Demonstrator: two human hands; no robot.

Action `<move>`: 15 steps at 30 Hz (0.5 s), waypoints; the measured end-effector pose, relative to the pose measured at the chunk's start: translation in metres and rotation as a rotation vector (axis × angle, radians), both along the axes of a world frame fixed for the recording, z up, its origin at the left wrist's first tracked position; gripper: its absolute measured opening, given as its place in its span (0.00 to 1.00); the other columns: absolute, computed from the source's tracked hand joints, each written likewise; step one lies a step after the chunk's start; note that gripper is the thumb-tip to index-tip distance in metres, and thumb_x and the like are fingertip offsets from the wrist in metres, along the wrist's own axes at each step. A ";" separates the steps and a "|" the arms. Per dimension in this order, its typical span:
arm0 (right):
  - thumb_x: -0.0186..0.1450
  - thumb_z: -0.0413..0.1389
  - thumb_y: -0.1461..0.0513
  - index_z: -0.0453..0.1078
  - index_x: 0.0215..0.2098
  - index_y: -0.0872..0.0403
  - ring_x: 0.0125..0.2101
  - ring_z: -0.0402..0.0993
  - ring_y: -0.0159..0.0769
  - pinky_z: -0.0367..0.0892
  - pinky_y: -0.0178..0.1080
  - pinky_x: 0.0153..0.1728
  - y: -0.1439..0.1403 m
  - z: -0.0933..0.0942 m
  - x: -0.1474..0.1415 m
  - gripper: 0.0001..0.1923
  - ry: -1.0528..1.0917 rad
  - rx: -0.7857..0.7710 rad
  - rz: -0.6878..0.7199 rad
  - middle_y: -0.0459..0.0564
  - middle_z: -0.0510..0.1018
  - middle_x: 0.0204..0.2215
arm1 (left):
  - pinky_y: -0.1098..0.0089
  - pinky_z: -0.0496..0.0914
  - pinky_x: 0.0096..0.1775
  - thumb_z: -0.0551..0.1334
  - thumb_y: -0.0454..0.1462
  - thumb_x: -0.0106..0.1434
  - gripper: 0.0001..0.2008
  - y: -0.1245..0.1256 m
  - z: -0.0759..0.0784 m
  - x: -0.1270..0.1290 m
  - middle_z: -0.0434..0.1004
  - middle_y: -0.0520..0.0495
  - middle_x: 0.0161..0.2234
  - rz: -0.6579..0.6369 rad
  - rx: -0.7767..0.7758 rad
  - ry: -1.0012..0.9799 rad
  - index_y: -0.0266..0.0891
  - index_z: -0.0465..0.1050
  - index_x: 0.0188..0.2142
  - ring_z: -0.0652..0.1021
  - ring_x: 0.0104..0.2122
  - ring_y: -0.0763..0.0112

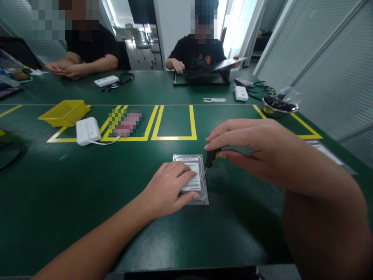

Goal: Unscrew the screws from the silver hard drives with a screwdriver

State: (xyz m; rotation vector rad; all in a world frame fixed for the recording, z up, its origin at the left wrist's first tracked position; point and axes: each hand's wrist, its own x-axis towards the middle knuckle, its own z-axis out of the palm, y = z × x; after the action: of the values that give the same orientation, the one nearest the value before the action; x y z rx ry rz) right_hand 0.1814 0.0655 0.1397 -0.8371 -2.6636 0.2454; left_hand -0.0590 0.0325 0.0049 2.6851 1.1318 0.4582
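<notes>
A silver hard drive (205, 194) with a white label lies flat on the green table in front of me. My left hand (171, 184) rests on its left part, fingers spread over the label and thumb near the lower edge. Above the drive's right edge, my right hand (247, 142) grips a short screwdriver (210, 158) with a black and yellow handle between thumb and fingers. The screwdriver stands nearly upright, its thin shaft reaching down to the drive's right side. Whether the tip sits in a screw is too small to tell.
A yellow bin (65, 112), a white power bank (88, 131) with a cable, and a metal bowl (280, 107) of dark parts stand farther back. Yellow tape (175, 138) marks the table (116, 210). Across it sit two people, one handling a dark flat panel (210, 70).
</notes>
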 end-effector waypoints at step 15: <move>0.67 0.57 0.60 0.74 0.41 0.51 0.39 0.73 0.36 0.65 0.37 0.40 -0.002 -0.002 -0.008 0.07 0.013 -0.031 -0.028 0.48 0.78 0.39 | 0.52 0.65 0.52 0.59 0.51 0.66 0.24 -0.001 0.001 0.000 0.72 0.40 0.51 0.001 0.017 0.000 0.40 0.69 0.55 0.71 0.51 0.53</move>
State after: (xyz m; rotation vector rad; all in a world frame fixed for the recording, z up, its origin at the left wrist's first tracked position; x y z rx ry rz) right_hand 0.1739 0.0638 0.1377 -0.8793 -2.6403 0.2843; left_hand -0.0590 0.0317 0.0056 2.6997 1.1338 0.4700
